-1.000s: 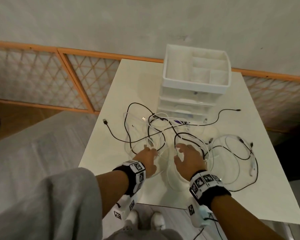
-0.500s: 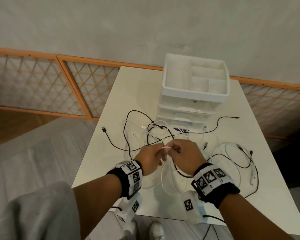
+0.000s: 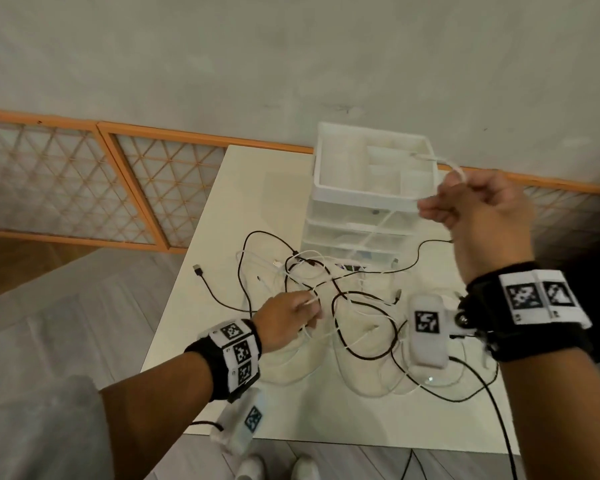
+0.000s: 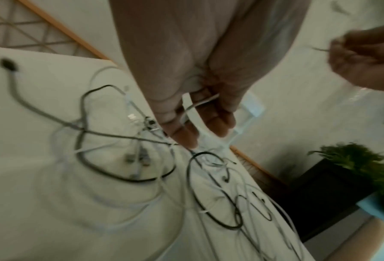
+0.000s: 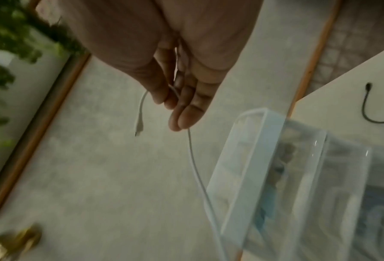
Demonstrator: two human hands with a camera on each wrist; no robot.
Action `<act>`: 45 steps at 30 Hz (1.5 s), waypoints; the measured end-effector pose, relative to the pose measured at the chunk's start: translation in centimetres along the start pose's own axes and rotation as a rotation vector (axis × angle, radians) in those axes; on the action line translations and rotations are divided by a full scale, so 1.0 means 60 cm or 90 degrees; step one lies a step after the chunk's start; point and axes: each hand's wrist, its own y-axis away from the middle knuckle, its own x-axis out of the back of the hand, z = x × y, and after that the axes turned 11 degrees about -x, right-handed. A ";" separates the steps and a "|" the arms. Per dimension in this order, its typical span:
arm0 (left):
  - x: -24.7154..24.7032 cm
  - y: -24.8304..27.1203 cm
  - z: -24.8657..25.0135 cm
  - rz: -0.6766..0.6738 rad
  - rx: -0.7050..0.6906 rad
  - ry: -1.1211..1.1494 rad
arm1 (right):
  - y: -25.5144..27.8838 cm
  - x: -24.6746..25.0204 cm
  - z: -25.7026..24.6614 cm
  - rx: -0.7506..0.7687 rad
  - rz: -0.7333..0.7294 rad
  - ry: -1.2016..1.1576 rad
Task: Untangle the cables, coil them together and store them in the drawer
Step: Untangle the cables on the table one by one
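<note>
The right hand [image 3: 478, 206] is pinching the white cable [image 5: 195, 164] up high; the left hand [image 3: 288, 320] is pinching white strands in the tangle mid-table. Pulling slowly should stop knots tightening.

Grey wall [image 3: 291, 46], orange lattice panels [image 3: 66, 181], white table [image 3: 361, 420], grey floor [image 3: 66, 299]

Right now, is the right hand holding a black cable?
No, the right hand pinches a thin white cable, whose connector end hangs free beside the fingers.
</note>
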 end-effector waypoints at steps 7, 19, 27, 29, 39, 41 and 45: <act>0.062 -0.004 0.045 0.126 0.000 0.084 | 0.016 0.064 0.042 -0.070 0.193 0.341; 0.090 -0.051 0.154 0.068 -0.187 -0.054 | 0.023 0.009 0.051 0.001 -0.059 0.515; 0.056 -0.053 0.001 0.003 0.089 -0.088 | -0.094 0.073 -0.002 -0.079 0.125 0.286; 0.044 -0.049 0.007 0.033 0.114 0.053 | -0.117 0.088 0.003 -0.083 0.162 0.305; 0.062 -0.104 0.175 0.126 -0.107 0.066 | -0.086 0.099 -0.001 -0.032 -0.061 0.637; 0.052 -0.110 0.210 0.102 -0.164 0.030 | -0.049 0.061 0.008 -0.021 -0.223 0.639; 0.036 -0.114 0.229 0.082 -0.214 -0.016 | -0.056 0.039 0.040 -0.026 -0.250 0.696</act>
